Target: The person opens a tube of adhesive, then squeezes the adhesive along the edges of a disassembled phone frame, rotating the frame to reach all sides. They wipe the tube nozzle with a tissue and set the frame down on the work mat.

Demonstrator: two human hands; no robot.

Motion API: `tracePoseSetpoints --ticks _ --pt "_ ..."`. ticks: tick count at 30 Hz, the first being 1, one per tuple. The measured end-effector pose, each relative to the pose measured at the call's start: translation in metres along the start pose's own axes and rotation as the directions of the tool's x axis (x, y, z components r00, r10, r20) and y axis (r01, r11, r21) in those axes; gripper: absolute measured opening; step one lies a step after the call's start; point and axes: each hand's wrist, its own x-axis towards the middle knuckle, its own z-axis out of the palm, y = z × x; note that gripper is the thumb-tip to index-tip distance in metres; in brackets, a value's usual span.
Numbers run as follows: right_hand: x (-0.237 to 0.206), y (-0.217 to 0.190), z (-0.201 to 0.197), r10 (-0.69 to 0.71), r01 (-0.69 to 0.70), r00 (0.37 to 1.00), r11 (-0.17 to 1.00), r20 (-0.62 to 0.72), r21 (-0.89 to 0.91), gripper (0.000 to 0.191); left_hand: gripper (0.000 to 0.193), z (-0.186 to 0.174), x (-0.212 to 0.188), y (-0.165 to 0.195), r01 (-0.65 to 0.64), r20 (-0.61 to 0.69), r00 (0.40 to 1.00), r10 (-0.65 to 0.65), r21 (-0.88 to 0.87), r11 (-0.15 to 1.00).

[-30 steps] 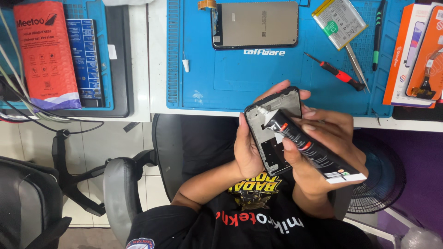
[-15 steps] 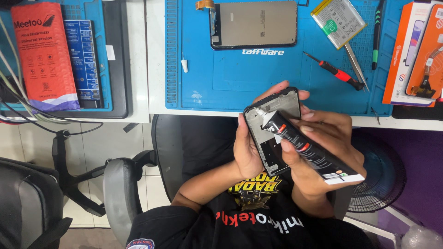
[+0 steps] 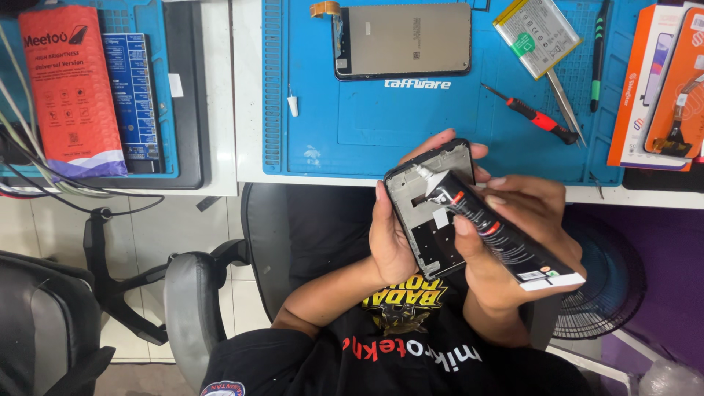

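Here, near to far:

Left hand [image 3: 392, 238]: wrapped around the left edge of the phone frame [image 3: 433, 213], thumb laid along that side and fingertips showing past the top right corner; a closed grip on the frame, held up in the centre of the frame, over the lap and just below the desk edge.

Right hand [image 3: 513, 235]: fingers curled shut around a black adhesive tube [image 3: 506, 238], thumb pressed on its body; the flat crimped end points to the lower right.

Nozzle: the tube's white tip [image 3: 424, 174] sits at the upper left corner of the frame, touching or nearly touching its border; I cannot tell whether glue is coming out.

Progress, as a judgement: the phone is already stripped down, and gluing of the frame looks to be at its start, with the tip at one corner only; no bead of glue can be made out along the other edges, so most of the border seems left to do.

Blue work mat [image 3: 345, 132]: on the desk above the hands.

Display panel [image 3: 403, 40]: face down at top centre, apart from the frame, not yet fitted.

Battery [image 3: 535, 33]: upper right, lying loose.

Red-handled screwdriver [image 3: 532, 117]: right of centre, beside the tweezers [image 3: 566, 106], untouched.
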Motion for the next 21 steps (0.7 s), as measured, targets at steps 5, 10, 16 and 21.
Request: tracePoseSetpoints --ticks 5,10,16,21 --pt "-0.0006 0.0001 0.0009 0.022 -0.021 1.0 0.999 -0.006 0.04 0.03 0.085 -0.0005 0.0009 -0.0005 0.017 -0.001 1.0 -0.017 -0.005 1.0" --pt "0.0005 0.0012 -0.0002 0.001 -0.001 1.0 0.999 -0.011 -0.034 0.029 0.085 -0.0002 0.0005 -0.0013 0.006 -0.01 1.0 -0.007 -0.019 1.0" --pt "-0.0005 0.0002 -0.0003 0.044 -0.044 0.999 0.999 -0.015 0.012 0.028 0.085 -0.0008 -0.0003 -0.0016 0.018 -0.011 1.0 -0.018 -0.004 1.0" --pt "0.0023 0.0022 -0.0018 -0.019 0.019 1.0 0.998 0.001 -0.061 0.026 0.084 -0.0012 0.0 -0.0031 -0.002 -0.014 1.0 0.002 -0.026 1.0"
